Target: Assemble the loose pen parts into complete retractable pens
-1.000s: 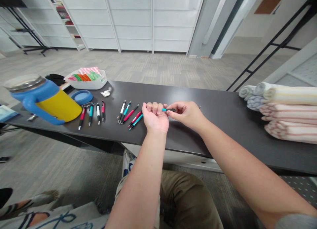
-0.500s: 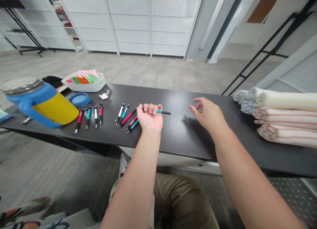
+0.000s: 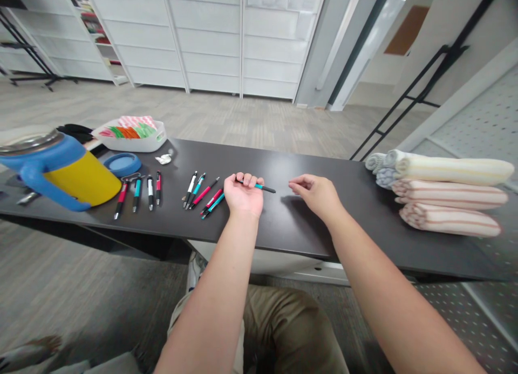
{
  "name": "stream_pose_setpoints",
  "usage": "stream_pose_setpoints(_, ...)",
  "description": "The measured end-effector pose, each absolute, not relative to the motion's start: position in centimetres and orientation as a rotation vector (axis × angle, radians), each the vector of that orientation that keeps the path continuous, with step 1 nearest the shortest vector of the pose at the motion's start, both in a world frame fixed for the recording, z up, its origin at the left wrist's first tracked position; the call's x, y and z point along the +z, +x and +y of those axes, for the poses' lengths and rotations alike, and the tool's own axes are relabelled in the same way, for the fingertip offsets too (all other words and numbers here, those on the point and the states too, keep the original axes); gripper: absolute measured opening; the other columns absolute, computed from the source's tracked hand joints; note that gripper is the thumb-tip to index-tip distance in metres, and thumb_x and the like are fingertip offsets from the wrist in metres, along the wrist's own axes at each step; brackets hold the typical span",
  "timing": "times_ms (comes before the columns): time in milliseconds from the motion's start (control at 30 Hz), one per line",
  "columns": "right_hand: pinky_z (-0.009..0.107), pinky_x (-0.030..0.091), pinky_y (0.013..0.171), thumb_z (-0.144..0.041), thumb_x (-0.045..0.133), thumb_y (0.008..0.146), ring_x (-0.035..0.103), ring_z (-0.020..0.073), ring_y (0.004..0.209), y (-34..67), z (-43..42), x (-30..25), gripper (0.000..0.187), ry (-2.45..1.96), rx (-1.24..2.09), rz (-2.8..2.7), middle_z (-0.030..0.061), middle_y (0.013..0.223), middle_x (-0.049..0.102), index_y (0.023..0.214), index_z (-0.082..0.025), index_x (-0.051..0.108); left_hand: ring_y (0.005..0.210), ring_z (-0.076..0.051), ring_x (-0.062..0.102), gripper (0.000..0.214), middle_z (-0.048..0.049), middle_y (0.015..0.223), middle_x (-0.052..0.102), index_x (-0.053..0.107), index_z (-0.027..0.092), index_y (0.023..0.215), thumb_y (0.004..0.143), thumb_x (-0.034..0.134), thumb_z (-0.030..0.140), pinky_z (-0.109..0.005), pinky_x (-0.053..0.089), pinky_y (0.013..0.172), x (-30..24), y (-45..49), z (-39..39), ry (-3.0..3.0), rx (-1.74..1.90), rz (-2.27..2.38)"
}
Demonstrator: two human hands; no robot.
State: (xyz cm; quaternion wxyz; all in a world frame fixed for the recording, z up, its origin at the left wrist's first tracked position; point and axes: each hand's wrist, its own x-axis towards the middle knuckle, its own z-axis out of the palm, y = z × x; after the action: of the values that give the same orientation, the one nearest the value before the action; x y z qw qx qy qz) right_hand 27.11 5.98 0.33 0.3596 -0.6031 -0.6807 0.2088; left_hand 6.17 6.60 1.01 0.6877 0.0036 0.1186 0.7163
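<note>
My left hand (image 3: pixel 244 197) is turned palm up above the dark table, its fingers curled around a pen. The teal barrel and black end of this pen (image 3: pixel 266 188) stick out to the right. Facing that end is my right hand (image 3: pixel 318 195), a short way off and holding nothing. Its fingers are bent, with the thumb tip close to the fingertips and a narrow gap between them. Left of my left hand lies a loose group of pens (image 3: pixel 198 190) in white, teal and red. Farther left, several pens (image 3: pixel 137 195) lie side by side.
A yellow and blue mug (image 3: pixel 81 169) stands at the left, near a blue lid (image 3: pixel 122 164). Behind are a white basket (image 3: pixel 137 143) of colourful packets and a small white item (image 3: pixel 163 158). Rolled striped towels (image 3: pixel 449 193) are stacked at the right of the table (image 3: pixel 283 231).
My right hand has moved left towards the pen, and its thumb and fingers have drawn closer together. My left hand keeps hold of the pen, which now tilts slightly more. The view has shifted a little.
</note>
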Motion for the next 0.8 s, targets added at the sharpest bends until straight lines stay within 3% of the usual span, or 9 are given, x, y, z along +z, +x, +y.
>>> stream_pose_setpoints(100, 0.035, 0.058, 0.075, -0.048, 0.079, 0.083, 0.074, 0.0213, 0.076, 24.5, 5.1, 0.2, 0.031, -1.294, 0.798, -1.653, 0.0059, 0.085, 0.08, 0.099, -0.021, 0.08, 0.047, -0.01, 0.034, 0.024, 0.0053, 0.06, 0.032, 0.035, 0.021, 0.07, 0.093, 0.043, 0.028, -0.03, 0.036, 0.058, 0.9, 6.2, 6.6, 0.028, 1.638, 0.244)
stream_pose_setpoints(333, 0.039, 0.062, 0.079, -0.053, 0.085, 0.075, 0.076, 0.0236, 0.081, 22.9, 4.7, 0.0, 0.039, -1.184, 0.91, -1.611, 0.0083, 0.088, 0.08, 0.097, -0.021, 0.08, 0.047, -0.011, 0.033, 0.027, 0.0045, 0.059, 0.03, 0.034, 0.021, 0.069, 0.094, 0.039, 0.028, -0.03, 0.036, 0.058, 0.9, 5.7, 6.8, 0.01, 1.747, 0.227)
stream_pose_setpoints(800, 0.034, 0.06, 0.076, -0.053, 0.078, 0.085, 0.075, 0.021, 0.078, 23.1, 5.1, -0.7, 0.034, -1.225, 0.847, -1.663, 0.0064, 0.087, 0.08, 0.099, -0.022, 0.078, 0.046, -0.011, 0.031, 0.023, 0.0054, 0.058, 0.027, 0.033, 0.022, 0.068, 0.089, 0.042, 0.024, -0.031, 0.036, 0.06, 1.2, 6.1, 6.9, 0.024, 1.735, 0.216)
